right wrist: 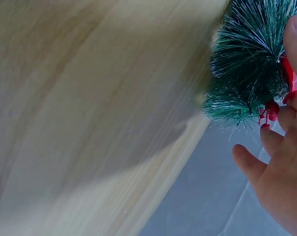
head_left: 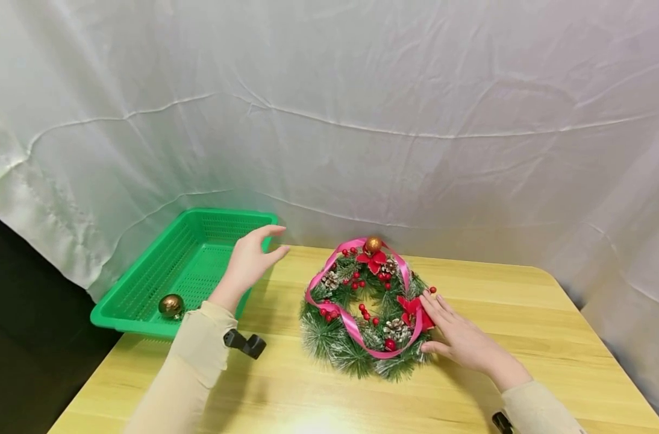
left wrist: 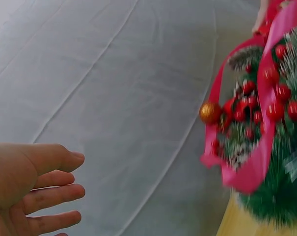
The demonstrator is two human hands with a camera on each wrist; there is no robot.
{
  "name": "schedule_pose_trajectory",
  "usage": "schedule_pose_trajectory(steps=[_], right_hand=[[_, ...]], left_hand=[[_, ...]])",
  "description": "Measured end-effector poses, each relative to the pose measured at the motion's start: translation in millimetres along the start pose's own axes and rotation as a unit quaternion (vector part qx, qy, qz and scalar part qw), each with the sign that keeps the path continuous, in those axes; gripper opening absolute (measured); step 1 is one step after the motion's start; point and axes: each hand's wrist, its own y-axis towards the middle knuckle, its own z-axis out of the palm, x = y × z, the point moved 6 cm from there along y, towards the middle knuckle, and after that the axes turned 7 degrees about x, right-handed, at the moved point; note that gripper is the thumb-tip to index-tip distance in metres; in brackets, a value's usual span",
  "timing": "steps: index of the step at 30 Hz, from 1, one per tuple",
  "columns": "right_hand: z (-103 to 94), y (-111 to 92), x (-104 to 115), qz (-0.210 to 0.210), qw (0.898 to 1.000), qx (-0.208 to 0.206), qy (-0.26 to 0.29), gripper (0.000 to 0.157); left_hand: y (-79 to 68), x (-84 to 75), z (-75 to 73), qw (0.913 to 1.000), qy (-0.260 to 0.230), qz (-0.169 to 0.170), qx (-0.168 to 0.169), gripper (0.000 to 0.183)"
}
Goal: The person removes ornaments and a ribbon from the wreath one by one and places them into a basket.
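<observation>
A green Christmas wreath [head_left: 335, 346] with pine cones, red berries and red flowers lies on the wooden table. Pink ribbon [head_left: 353, 328] loops around it, and a gold ball [head_left: 373, 244] sits at its far side by a red flower. My right hand [head_left: 462, 337] rests its fingers on the wreath's right edge, at a red flower [head_left: 411, 310]; in the right wrist view, the green needles [right wrist: 246, 54] show beside the hand [right wrist: 285, 162]. Between the basket and the wreath, my left hand [head_left: 250, 259] is raised with thumb and fingers spread apart, nothing in them.
A green plastic basket [head_left: 104, 310] stands at the left of the table [head_left: 514, 313], holding a shiny brown ball ornament [head_left: 171, 306]. A pale curtain [head_left: 329, 169] hangs right behind the table's far edge.
</observation>
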Motion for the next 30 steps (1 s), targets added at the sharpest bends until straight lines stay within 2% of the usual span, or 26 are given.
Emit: schedule_pose_trajectory(steps=[7,12,23,30], right_hand=[[2.3,-1,-2,0.000,1.000,-0.003,0.003,0.091],[3.0,-1,-2,0.000,1.000,-0.007,0.002,0.091],[3.3,-1,-3,0.003,1.000,-0.002,0.005,0.091],[1.9,-2,-3,0.001,1.000,-0.006,0.005,0.091]], left_hand=[[24.3,-27.4,27.1,0.9994,-0.018,0.026,0.014,0.043],[41.0,-40.2,51.3,0.9979,-0.035,0.046,0.028,0.040],[67.3,-51.0,101.0,0.9933,-0.084,0.037,0.070,0.038],[85.1,-49.2,129.2,0.9904,-0.104,0.028,0.087,0.036]])
